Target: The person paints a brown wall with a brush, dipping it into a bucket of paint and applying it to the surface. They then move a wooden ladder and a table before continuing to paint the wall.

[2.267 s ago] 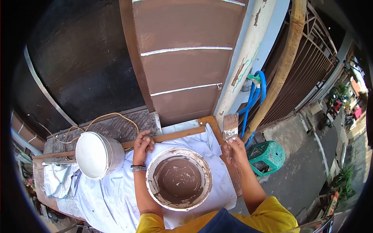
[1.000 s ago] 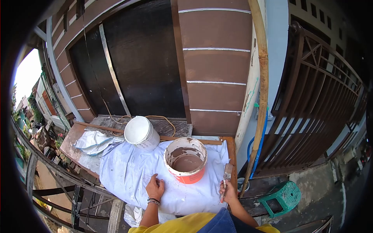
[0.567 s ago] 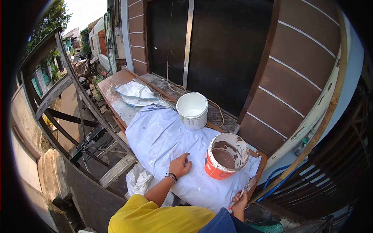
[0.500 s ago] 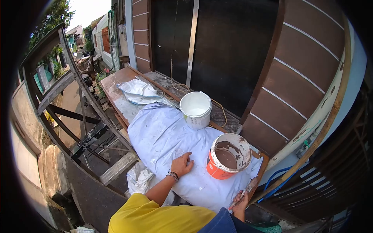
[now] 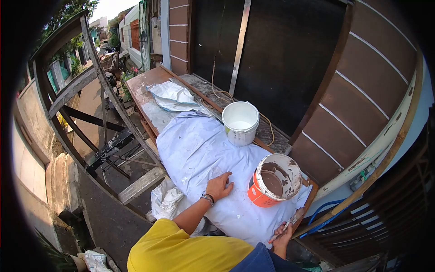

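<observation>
Steady the brush (image 5: 293, 219) at the tabletop (image 5: 311, 197) edge beside the orange bucket (image 5: 262, 196), handle pinched in the right hand (image 5: 282, 238), bristles angled against drips, with the left hand (image 5: 219, 187) loosely spread over the white sheet (image 5: 192, 147).

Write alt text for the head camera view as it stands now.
A person's right hand holds a paintbrush beside an orange bucket of brown paint on a table draped with white cloth. The left hand is open over the cloth; a white bucket stands farther back, near dark panels.
</observation>
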A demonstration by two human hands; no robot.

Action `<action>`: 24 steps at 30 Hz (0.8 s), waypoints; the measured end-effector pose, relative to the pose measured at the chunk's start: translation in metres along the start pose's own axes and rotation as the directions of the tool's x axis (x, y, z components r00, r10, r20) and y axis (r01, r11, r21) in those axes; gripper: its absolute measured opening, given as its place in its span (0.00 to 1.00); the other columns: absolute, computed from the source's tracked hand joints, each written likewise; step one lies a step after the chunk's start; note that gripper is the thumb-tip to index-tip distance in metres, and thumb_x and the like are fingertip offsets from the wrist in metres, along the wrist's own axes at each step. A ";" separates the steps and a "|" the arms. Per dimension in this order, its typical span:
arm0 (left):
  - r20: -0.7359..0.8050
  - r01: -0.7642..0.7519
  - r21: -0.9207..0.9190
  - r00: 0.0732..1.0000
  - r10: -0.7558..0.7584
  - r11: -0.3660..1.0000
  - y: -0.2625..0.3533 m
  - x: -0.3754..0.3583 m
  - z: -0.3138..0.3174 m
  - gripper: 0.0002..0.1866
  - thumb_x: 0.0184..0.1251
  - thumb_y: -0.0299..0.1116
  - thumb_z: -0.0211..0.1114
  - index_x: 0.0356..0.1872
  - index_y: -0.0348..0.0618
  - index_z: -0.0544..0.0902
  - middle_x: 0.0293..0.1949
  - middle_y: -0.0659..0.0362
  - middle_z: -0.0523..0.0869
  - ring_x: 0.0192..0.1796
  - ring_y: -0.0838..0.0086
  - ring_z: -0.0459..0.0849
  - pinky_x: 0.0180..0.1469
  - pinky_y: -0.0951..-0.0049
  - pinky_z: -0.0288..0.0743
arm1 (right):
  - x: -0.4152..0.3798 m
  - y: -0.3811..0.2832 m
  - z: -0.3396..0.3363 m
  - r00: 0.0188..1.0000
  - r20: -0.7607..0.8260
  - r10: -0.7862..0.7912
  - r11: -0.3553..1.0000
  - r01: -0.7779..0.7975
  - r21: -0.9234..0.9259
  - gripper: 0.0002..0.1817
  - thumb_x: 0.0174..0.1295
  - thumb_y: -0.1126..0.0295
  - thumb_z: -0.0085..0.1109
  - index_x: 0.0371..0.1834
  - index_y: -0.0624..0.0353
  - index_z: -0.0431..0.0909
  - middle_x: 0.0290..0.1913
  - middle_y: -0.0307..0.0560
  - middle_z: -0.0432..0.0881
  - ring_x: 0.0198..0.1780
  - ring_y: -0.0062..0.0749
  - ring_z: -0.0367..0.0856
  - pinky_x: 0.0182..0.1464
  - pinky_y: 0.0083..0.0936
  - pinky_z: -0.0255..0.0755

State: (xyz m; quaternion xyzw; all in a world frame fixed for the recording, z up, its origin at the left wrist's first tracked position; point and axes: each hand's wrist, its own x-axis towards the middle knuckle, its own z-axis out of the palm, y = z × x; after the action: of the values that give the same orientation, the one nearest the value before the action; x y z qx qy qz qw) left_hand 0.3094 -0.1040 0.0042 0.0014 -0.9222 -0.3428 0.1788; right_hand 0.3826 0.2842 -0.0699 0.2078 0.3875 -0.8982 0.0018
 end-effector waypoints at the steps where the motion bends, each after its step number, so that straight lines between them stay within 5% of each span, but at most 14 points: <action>1: -0.003 -0.001 0.002 1.000 0.001 1.000 -0.001 0.000 0.000 0.24 0.67 0.44 0.65 0.61 0.46 0.78 0.34 0.59 0.88 0.38 0.60 0.88 0.40 0.58 0.81 | 0.001 0.000 -0.001 1.000 0.003 -0.001 1.000 0.001 -0.001 0.18 0.73 0.47 0.55 0.42 0.52 0.75 0.27 0.33 0.72 0.22 0.19 0.66 0.26 0.22 0.62; 24: -0.058 -0.055 0.010 0.997 0.056 0.998 0.000 0.002 0.009 0.24 0.62 0.38 0.67 0.58 0.41 0.80 0.29 0.58 0.87 0.29 0.61 0.86 0.37 0.58 0.80 | 0.000 0.008 -0.005 0.998 0.018 0.066 0.992 -0.067 0.108 0.18 0.72 0.53 0.59 0.44 0.58 0.77 0.27 0.37 0.75 0.23 0.22 0.68 0.33 0.27 0.66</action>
State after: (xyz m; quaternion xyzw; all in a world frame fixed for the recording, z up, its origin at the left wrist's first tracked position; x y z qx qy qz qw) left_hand 0.3047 -0.0985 -0.0013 -0.0133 -0.9177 -0.3335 0.2153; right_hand 0.3858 0.2827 -0.0785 0.2140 0.3311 -0.9187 0.0231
